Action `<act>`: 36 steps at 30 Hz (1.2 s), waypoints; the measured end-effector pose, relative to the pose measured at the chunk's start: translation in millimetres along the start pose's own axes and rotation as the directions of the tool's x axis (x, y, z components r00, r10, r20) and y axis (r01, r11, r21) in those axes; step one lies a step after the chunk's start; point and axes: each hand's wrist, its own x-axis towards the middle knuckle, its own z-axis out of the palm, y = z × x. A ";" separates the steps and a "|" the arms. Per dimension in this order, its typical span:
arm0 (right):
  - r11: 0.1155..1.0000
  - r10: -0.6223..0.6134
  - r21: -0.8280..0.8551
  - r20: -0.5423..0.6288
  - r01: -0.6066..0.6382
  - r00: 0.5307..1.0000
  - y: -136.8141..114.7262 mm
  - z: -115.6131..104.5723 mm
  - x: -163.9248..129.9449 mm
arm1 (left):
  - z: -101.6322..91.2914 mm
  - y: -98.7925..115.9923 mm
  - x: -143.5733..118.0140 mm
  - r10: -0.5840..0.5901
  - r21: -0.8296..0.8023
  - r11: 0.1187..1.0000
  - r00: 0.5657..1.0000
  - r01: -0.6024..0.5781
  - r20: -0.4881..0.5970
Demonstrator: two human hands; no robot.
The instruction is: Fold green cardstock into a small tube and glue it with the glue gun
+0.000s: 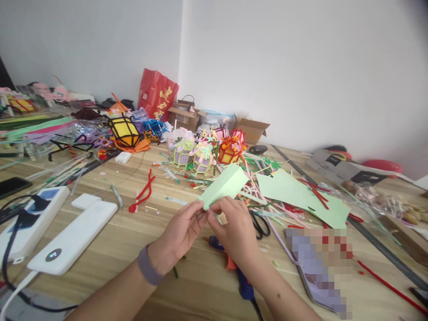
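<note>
Fingertips of my left hand [182, 229] and right hand [234, 227] pinch the folded green paper [224, 185] at its near corner, raised above the desk [133, 236]; scissors [260, 224] just right.

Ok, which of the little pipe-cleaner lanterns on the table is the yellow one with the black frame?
The large yellow lantern with black frame, standing far left, apart from the pastel purple lanterns and orange-red lantern.

Above the wooden desk [140, 232], the left hand [179, 236] and right hand [236, 229] pinch the near corner of a folded pale green paper [225, 185] with their fingers [200, 214]. Black scissors [261, 223] lie just beside the right hand, a blue glue gun [242, 283] beneath it, and 2 white power banks [72, 236] sit at the left.
</note>
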 end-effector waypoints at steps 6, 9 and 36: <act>1.000 -0.016 -0.011 0.020 0.016 1.000 0.4 -2.5 0.5 | -0.3 0.4 0.3 -0.007 -0.014 1.000 1.000 0.008 0.022; 0.999 -0.039 -0.035 0.001 0.039 0.999 -0.5 -2.9 0.0 | 0.4 1.0 0.2 -0.018 -0.040 0.999 1.000 0.019 0.025; 0.982 0.133 0.111 0.166 -0.152 0.977 -1.2 -13.0 5.8 | -6.7 -3.5 0.4 0.173 0.286 0.935 0.973 -0.211 0.153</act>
